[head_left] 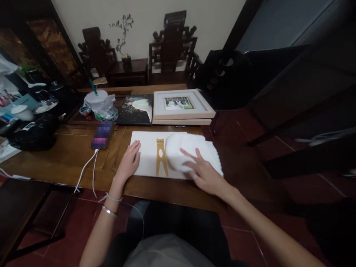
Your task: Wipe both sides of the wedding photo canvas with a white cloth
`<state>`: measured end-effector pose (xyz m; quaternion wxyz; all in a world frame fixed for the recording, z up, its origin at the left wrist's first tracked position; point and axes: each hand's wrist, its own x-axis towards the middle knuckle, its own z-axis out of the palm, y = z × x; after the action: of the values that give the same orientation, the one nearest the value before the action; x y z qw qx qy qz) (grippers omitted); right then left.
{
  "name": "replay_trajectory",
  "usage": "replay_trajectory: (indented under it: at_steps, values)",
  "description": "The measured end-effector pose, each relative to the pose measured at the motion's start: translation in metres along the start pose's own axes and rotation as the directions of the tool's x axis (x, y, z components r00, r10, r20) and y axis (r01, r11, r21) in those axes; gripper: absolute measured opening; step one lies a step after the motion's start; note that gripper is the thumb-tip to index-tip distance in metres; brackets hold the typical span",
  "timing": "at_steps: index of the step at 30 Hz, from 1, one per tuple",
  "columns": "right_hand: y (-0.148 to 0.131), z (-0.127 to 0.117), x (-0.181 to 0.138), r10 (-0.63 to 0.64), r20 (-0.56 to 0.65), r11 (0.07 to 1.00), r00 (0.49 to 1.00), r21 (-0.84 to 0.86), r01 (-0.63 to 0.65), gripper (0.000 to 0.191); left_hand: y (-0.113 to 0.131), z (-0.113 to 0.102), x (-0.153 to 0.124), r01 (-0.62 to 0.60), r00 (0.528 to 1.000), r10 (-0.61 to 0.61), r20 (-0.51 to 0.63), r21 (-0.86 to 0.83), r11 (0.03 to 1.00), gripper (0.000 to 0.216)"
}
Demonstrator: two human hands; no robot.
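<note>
Wood tbl (69, 148): R hand (208, 177) on wht cloth (204, 146).

The left forearm (100, 231) rises steeply to the left hand (129, 159), which lies palm down, fingers extended close together and thumb angled apart. The right forearm (258, 220) slants in from the lower right; the right hand (208, 176), slightly blurred, faces palm down with its fingers splayed. Both elbows lie out of view.

Fluffy wht cloth (207, 147) over wht panel (147, 157), R end
</note>
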<state>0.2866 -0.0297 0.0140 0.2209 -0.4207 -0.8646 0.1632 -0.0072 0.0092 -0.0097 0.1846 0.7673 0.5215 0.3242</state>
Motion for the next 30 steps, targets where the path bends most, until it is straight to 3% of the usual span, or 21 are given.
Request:
replay_trajectory:
  at_steps: [3,6,11,15,18,21,24,28,30]
  values:
    - [-0.018,-0.008,-0.030,-0.141,0.101,0.987,0.985,0.091,0.132,0.022,0.000,0.000,0.000,0.000,1.000,0.000,0.007,0.009,1.000,0.042]
    - [-0.020,-0.018,-0.034,-0.139,0.166,0.984,0.976,0.136,0.117,0.025,-0.001,0.000,0.000,0.002,1.000,-0.002,0.023,0.021,1.000,0.043]
    - [0.009,-0.030,0.021,0.096,0.124,0.994,0.988,0.037,-0.101,0.032,-0.001,-0.001,0.001,0.005,0.999,-0.007,0.043,0.034,0.999,0.044]
    - [0.034,-0.039,0.077,0.137,0.104,0.990,0.985,0.026,-0.141,0.031,-0.001,-0.002,0.000,-0.002,0.999,0.001,0.033,0.017,1.000,0.043]
    - [0.042,-0.039,0.093,0.170,0.078,0.984,0.982,0.036,-0.173,0.032,0.000,-0.002,0.000,0.005,1.000,-0.005,0.023,0.009,1.000,0.043]
    - [0.036,-0.027,0.077,0.186,0.050,0.982,0.981,0.013,-0.187,0.036,0.001,-0.002,0.000,0.020,1.000,-0.020,0.021,0.013,1.000,0.043]
    - [0.016,-0.014,0.037,0.102,0.053,0.995,0.993,-0.015,-0.102,0.034,0.002,-0.002,-0.001,0.015,1.000,-0.016,0.018,0.025,1.000,0.042]
    - [-0.021,-0.020,-0.019,-0.079,0.164,0.996,0.983,0.064,0.069,0.024,0.001,0.000,-0.001,0.000,1.000,-0.001,0.021,0.052,0.999,0.042]
    - [-0.034,-0.032,-0.036,-0.116,0.243,0.987,0.963,0.139,0.083,0.022,0.000,0.001,-0.001,-0.003,1.000,0.001,0.025,0.063,0.998,0.043]
